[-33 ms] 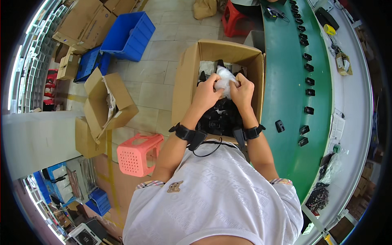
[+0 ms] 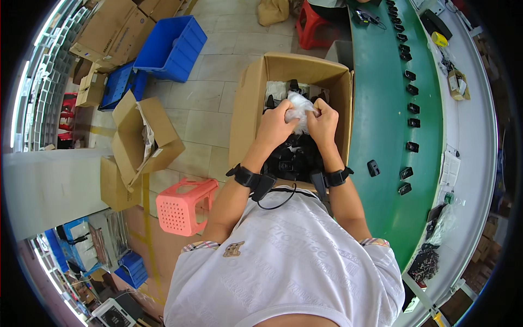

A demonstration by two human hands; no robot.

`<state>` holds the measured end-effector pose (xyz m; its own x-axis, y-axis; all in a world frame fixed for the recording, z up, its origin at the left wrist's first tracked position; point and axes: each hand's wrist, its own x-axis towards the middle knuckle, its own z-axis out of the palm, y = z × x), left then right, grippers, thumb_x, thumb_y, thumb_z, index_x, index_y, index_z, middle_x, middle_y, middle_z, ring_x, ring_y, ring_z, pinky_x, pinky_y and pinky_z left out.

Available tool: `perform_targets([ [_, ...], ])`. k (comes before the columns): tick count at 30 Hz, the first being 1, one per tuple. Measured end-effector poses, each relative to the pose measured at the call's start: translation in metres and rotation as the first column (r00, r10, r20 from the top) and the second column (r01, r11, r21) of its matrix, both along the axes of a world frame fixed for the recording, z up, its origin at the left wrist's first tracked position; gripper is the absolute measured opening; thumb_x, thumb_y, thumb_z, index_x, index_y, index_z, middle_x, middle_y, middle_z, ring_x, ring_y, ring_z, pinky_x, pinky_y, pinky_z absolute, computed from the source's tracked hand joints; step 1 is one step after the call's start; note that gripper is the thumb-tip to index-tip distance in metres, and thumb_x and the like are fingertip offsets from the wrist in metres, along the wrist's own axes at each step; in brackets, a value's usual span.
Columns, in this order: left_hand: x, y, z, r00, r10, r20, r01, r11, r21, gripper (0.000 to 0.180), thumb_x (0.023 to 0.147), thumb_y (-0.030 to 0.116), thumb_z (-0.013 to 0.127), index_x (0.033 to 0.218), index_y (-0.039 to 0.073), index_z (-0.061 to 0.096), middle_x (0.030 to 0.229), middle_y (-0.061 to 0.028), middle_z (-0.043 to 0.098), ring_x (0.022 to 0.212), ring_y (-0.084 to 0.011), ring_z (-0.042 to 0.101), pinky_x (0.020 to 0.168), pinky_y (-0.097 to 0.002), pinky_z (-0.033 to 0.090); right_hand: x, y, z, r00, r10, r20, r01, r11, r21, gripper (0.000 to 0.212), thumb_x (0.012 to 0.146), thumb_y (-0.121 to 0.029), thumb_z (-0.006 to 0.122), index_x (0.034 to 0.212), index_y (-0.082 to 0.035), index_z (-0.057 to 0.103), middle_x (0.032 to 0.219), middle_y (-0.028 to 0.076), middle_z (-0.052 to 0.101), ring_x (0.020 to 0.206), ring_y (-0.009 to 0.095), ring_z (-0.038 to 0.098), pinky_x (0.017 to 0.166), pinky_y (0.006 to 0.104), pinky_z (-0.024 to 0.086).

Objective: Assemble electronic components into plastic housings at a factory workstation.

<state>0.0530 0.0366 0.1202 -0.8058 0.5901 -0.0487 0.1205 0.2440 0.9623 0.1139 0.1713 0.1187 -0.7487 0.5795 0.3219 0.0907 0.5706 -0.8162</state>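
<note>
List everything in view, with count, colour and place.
plastic bag: one, whitish, pinched between both hands
large cardboard box: one, brown, beneath the hands
items in that box: many, mostly black, piled
table: one, green, right
small devices: over a dozen, black, on the table
pink stool: one, left floor
red stool: one, top
blue bins: several, left side
other cardboard boxes: several, brown, left side
edge clutter: too small to count
shirt: one, white, bottom
wrist straps: two, black, one per wrist
left hand, right hand: one each, bare, over the box
</note>
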Motion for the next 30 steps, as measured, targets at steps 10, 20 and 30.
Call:
perform_targets([
  [10,-0.023,0.013,-0.047,0.862,0.144,-0.486,-0.307,0.911,-0.274,0.017,0.066,0.011,0.064,0.066,0.003,0.049,0.06,-0.0166,0.055,0.063,-0.0376,0.058,0.053,-0.0441,0.042,0.007,-0.027,-0.003,0.97,0.232,0.073,-0.223,0.968,-0.116,0.04,0.077,-0.024,0.073,0.063,-0.002,0.042,0.051,0.007,0.035,0.047,0.014,0.034,0.045,0.0289,0.032],
  [20,-0.016,0.004,-0.036,0.881,0.135,0.453,-0.164,0.986,0.025,0.016,0.084,0.013,0.058,0.077,-0.001,0.054,0.061,-0.0084,0.058,0.047,-0.0156,0.06,0.041,-0.0285,0.046,0.001,-0.02,-0.019,0.989,0.143,-0.035,-0.135,0.977,0.164,0.022,0.07,-0.005,0.069,0.082,-0.006,0.051,0.065,0.01,0.051,0.054,0.028,0.053,0.051,0.0364,0.044],
  [30,-0.016,-0.005,-0.043,0.961,0.001,0.276,-0.084,0.953,0.291,0.024,0.091,0.019,0.061,0.081,0.0,0.052,0.075,-0.0073,0.06,0.054,-0.0135,0.061,0.047,-0.0259,0.048,-0.014,0.002,-0.029,0.992,0.073,-0.103,-0.102,0.946,-0.308,0.016,0.075,0.001,0.064,0.073,-0.002,0.048,0.058,0.0,0.04,0.055,0.007,0.037,0.05,0.023,0.033],
])
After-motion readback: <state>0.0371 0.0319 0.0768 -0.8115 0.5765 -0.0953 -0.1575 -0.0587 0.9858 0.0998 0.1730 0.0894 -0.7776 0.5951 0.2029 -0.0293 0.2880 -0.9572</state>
